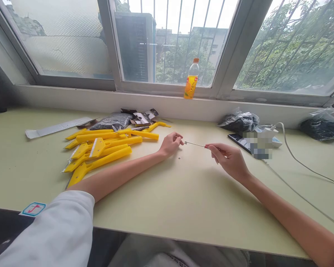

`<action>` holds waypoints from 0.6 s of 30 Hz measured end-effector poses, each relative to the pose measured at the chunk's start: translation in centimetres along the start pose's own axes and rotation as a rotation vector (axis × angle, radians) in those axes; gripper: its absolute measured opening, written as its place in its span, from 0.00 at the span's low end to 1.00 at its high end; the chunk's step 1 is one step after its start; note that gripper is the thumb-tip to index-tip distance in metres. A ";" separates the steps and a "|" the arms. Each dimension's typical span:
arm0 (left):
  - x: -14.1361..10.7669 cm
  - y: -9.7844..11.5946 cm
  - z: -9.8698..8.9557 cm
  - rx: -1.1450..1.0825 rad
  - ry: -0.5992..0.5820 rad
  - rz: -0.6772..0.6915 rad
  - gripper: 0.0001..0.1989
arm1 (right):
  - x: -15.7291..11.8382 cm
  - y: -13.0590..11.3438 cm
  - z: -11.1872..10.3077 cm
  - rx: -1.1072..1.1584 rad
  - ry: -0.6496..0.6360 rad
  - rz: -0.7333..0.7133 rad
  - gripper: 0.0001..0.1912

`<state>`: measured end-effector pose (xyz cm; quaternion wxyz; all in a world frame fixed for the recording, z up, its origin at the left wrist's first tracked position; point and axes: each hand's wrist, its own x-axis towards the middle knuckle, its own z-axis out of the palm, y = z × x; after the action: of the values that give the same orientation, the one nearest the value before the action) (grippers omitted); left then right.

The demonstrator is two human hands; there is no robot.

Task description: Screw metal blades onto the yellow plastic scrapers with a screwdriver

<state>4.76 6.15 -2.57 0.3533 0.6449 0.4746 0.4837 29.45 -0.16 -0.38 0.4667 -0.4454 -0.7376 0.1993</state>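
Possibly, the thin rod (196, 144) pinched by the right fingers (213, 148) slips if the left fingers (177, 140), grip unclear, bump it.

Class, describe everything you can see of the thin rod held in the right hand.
The thin rod is straight and silvery, apparently metal. A small, irregular silvery piece shows at its left end, close to the left hand; it is too small to identify. In the picture the rod runs nearly level, dipping slightly rightward to the right hand, whose fingers grip it and hide its other end.
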 end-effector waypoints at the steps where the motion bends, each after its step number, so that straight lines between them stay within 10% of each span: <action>1: 0.1 -0.1 0.0 -0.007 0.003 -0.007 0.07 | -0.1 -0.1 0.1 0.004 -0.008 0.001 0.18; 18: 0.2 -0.3 0.1 -0.028 0.006 -0.019 0.08 | -0.2 -0.4 0.2 -0.031 -0.018 -0.021 0.18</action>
<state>4.82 6.47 -2.79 0.3655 0.6339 0.4747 0.4892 29.10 -0.49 -0.35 0.4550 -0.4428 -0.7496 0.1869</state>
